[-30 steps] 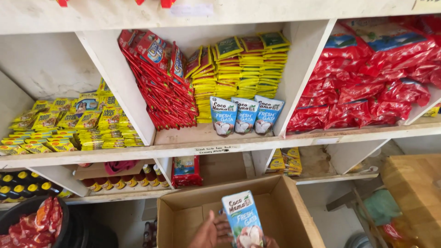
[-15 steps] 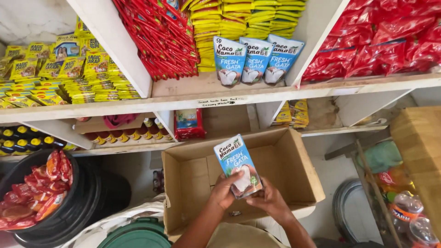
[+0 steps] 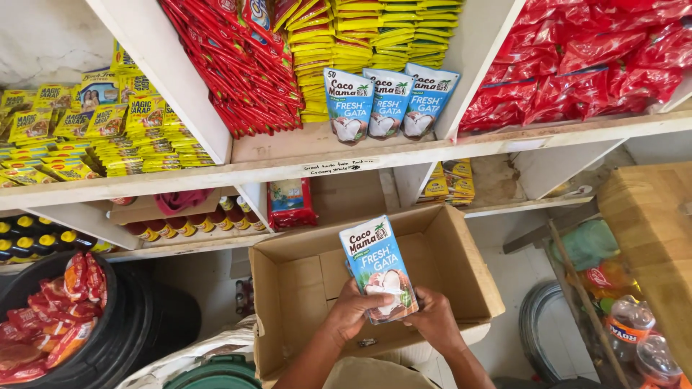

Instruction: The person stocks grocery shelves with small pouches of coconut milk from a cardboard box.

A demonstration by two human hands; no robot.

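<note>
Carton (image 3: 380, 266) — blue, its lower end hidden by fingers; left hand (image 3: 355, 311) and right hand (image 3: 435, 320) both closed around it, held above an open cardboard box (image 3: 472, 270). Box interior largely hidden; contents cannot be told. Shelf (image 3: 288, 155) behind — three matching cartons (image 3: 389, 102) standing upright.

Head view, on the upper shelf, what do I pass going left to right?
Yellow sachets → red packets → yellow packet stacks → three blue cartons → red bags.
</note>
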